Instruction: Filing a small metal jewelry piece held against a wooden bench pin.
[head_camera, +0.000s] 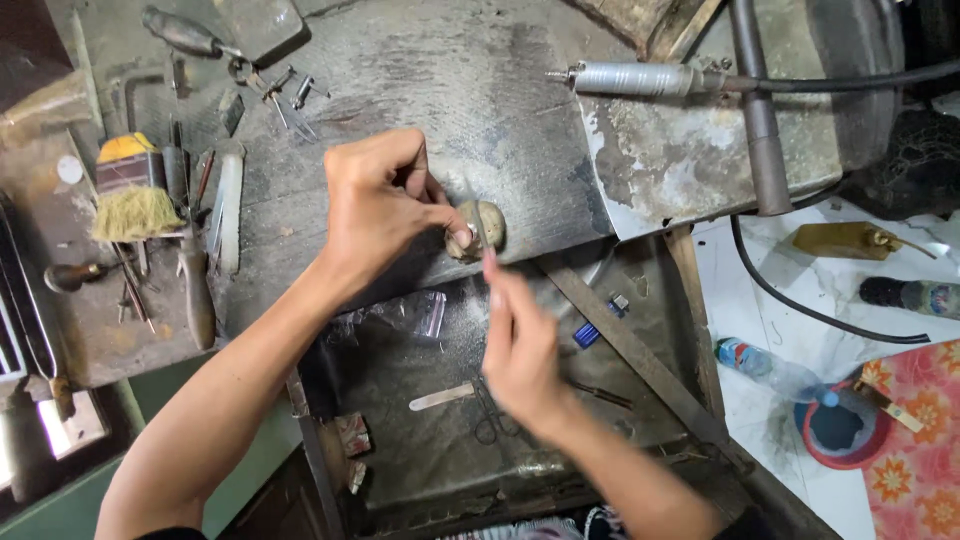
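My left hand (380, 205) is closed on a small rounded, beige, stone-like lump (480, 228) and holds it against the front edge of the dark wooden bench (470, 90). Just below it, my right hand (520, 345) is blurred; its fingers pinch a thin, file-like tool (478, 225) whose tip reaches up to the lump. Both forearms come in from the bottom of the head view.
A brush (130, 195), files and hand tools (200, 240) lie at the bench's left. A rotary handpiece (630, 78) with cable rests on a worn metal plate (700, 150). The open drawer below holds scissors (490, 415) and a flat stick (440, 398). A plastic bottle (765, 368) lies on the floor.
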